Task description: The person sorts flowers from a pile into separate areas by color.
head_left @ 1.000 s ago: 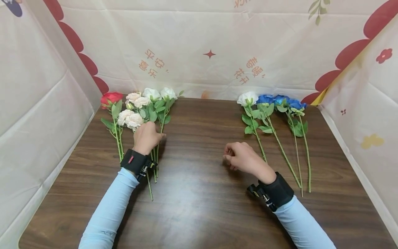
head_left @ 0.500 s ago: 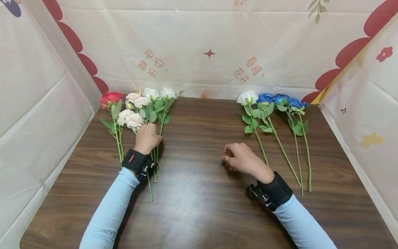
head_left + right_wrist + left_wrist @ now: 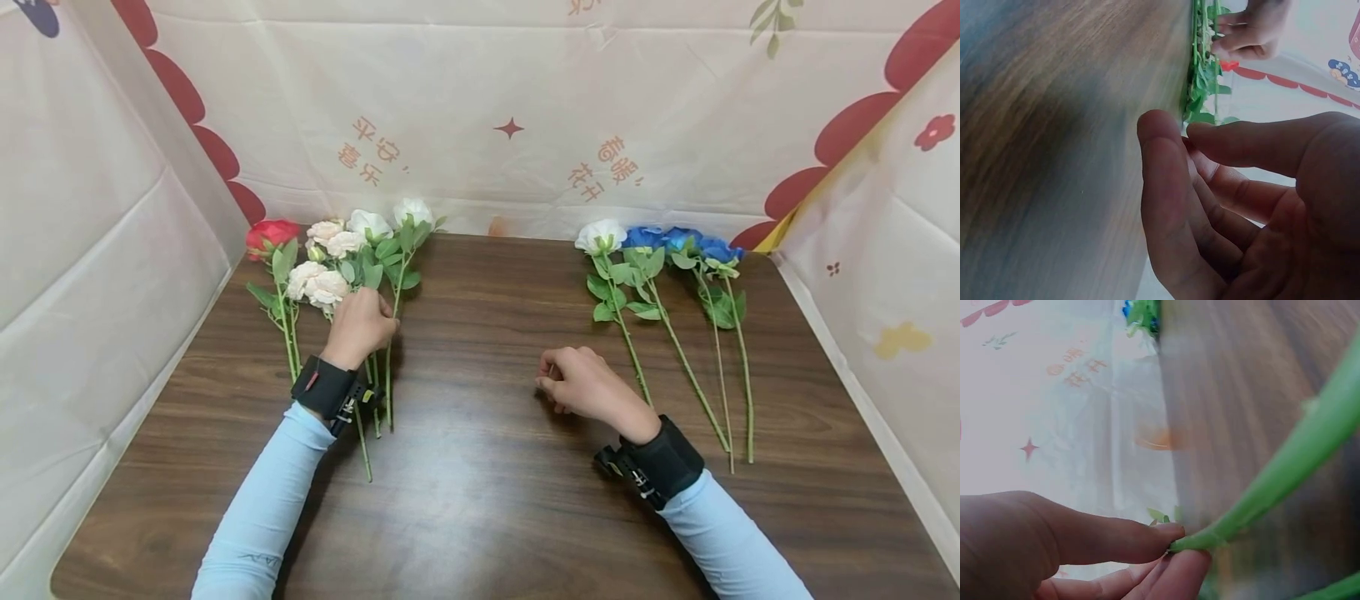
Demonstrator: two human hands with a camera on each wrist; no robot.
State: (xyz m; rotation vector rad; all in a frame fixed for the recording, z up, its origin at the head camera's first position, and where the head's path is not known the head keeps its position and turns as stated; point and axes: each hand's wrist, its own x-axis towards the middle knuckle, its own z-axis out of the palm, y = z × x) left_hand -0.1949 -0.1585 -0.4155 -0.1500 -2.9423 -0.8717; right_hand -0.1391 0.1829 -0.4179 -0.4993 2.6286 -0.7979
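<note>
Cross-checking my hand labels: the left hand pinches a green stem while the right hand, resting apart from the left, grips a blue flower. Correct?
Not quite: the right hand grips no blue flower; the right wrist view shows it holding nothing. The left hand does pinch a green stem, apart from the right.
</note>
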